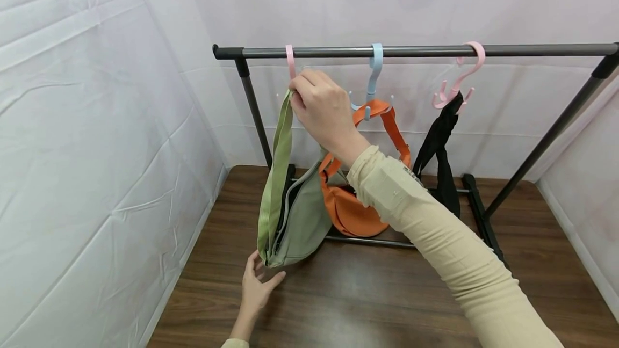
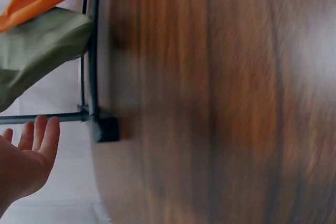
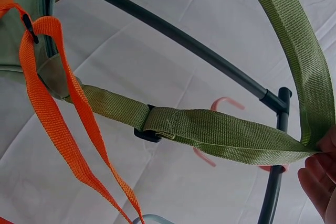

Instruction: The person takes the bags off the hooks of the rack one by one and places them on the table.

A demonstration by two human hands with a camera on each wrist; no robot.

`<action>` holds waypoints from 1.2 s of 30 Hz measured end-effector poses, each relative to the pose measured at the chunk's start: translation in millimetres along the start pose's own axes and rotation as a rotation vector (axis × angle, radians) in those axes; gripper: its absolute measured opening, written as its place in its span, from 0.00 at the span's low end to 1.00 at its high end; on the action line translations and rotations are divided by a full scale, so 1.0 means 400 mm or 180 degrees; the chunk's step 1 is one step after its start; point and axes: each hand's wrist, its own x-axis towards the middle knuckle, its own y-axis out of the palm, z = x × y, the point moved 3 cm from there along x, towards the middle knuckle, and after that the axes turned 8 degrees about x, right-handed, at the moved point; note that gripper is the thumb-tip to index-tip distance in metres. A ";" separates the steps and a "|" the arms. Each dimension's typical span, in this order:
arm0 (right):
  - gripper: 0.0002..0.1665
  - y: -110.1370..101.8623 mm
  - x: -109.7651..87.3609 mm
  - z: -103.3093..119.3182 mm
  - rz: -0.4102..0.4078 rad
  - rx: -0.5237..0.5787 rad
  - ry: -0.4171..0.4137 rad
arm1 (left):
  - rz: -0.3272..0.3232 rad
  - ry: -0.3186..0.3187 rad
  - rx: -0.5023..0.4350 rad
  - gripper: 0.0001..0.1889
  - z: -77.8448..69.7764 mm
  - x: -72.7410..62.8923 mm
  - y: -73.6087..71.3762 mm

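My right hand (image 1: 325, 110) pinches the top of a green bag's strap (image 1: 276, 176), right by the left pink hook (image 1: 290, 60) on the rail. From that grip hangs the sage-green bag (image 1: 306, 224), its zipped side partly open. The right wrist view shows the webbing strap (image 3: 220, 132) folded at my fingertips, with a black slider on it. Low at the bag's bottom corner is my left hand (image 1: 256, 288), fingers spread and relaxed. In the left wrist view this hand (image 2: 31, 158) has nothing in its grasp, just under the bag (image 2: 42, 51).
An orange bag (image 1: 355, 214) hangs from a blue hook (image 1: 374, 71), partly behind my right forearm. Farther right a black bag (image 1: 447, 176) hangs on another pink hook (image 1: 476, 60). The dark metal rack (image 1: 420, 51) stands on a wood-grain surface (image 1: 338, 294), with white fabric walls around.
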 end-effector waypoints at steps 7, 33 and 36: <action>0.09 0.002 -0.001 0.000 -0.0029 -0.0010 -0.0035 | -0.0514 -0.0030 -0.0549 0.28 0.009 0.001 0.046; 0.10 -0.010 -0.011 -0.008 -0.0102 0.0086 -0.0018 | -0.1779 0.0136 -0.1436 0.15 -0.025 0.010 -0.067; 0.10 -0.013 -0.012 -0.013 -0.0130 0.0081 0.0013 | -0.1826 0.0434 -0.1483 0.19 -0.049 0.003 -0.109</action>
